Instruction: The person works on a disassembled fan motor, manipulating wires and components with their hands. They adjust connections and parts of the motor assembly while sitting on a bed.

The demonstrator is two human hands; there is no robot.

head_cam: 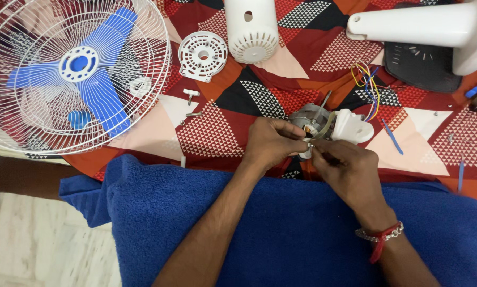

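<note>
A fan motor (314,119) with a white plastic bracket (351,126) lies on the patterned red cloth (217,133), coloured wires (367,85) trailing from it. My left hand (270,142) grips the motor's near side. My right hand (345,171) pinches a small part against the motor's front, fingertips meeting those of the left hand. What the right fingers hold is too small to name.
A white wire fan guard with blue blades (74,72) lies far left. A round white vented cover (202,55), a white motor housing (250,27), a white fan stand (435,25), a black panel (422,66), loose screws (192,98) and a blue towel (260,228) surround me.
</note>
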